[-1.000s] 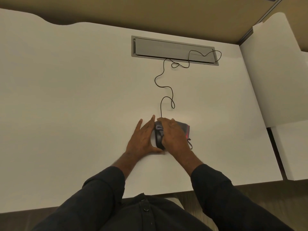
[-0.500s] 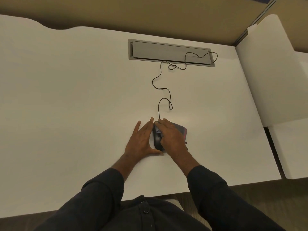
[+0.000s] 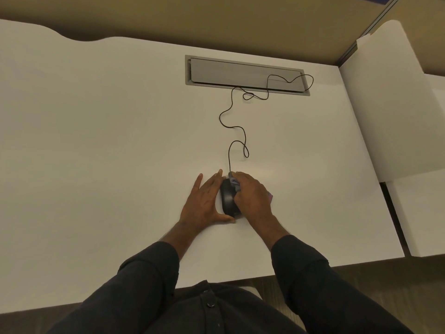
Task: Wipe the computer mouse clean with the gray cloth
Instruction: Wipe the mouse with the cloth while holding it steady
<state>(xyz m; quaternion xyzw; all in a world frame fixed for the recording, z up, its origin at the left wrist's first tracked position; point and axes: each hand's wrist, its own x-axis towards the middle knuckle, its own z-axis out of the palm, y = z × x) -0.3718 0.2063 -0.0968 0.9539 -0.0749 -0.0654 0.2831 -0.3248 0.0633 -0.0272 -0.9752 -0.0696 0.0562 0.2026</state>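
— Gray cloth (image 3: 234,183) working yet?
— Right hand (image 3: 254,198) is pressing it, fingers curled, onto the mouse (image 3: 227,201); left hand (image 3: 204,201) is lying flat against the mouse's left side. Wiping looks underway, unfinished.

A white desk (image 3: 101,131) fills the view, with a gray cable hatch (image 3: 243,74) set in its far part. A tan wall (image 3: 192,18) runs behind; white panels (image 3: 382,112) stand right.

Matt surfaces throughout
Smooth white laminate desk (image 3: 108,141); beyond it, brushed grey metal cable hatch (image 3: 240,73); black matt plastic mouse (image 3: 227,198)
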